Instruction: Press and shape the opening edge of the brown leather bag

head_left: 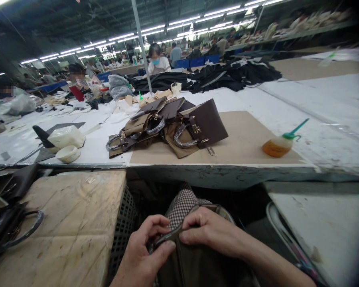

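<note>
Fingers (191,235) pinching rim (168,236), probably brown bag (205,265)

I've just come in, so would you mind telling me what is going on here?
A person has what looks like a dark brown bag over their checked clothing. The right hand pinches its edge, and the left hand holds that edge alongside. On the table ahead, brown handbags lie piled partly on a brown sheet, with a green-tipped bottle to the right.
</note>
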